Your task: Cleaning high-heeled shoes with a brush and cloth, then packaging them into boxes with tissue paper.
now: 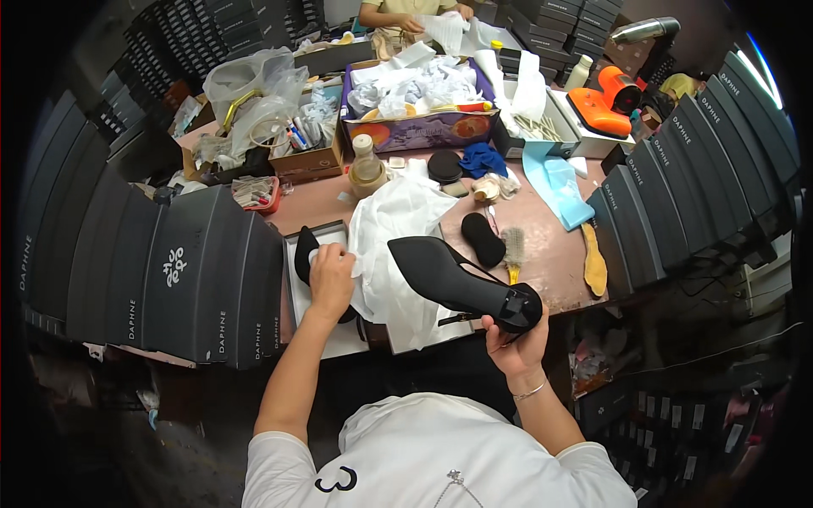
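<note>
My right hand (518, 347) grips a black pointed-toe shoe (440, 279) by its heel end, the sole turned up and the toe pointing to the far left. A thin strap shows along its side. At the left, my left hand (332, 275) reaches into an open shoe box (343, 339). Its fingers are closed at a second black shoe (305, 252) lying there, with a bit of white at the fingertips; what they hold is hidden. White tissue paper (394, 220) spreads over the box's right part, between my hands.
Dark shoe boxes stand in rows at left (195, 271) and right (677, 186). On the table lie a brush (513, 245), a black oval pad (483, 240), a yellow insole (594, 261) and a bottle (366, 165). Behind is a purple carton (415, 131) of paper; a co-worker's hands (411, 24) handle white paper.
</note>
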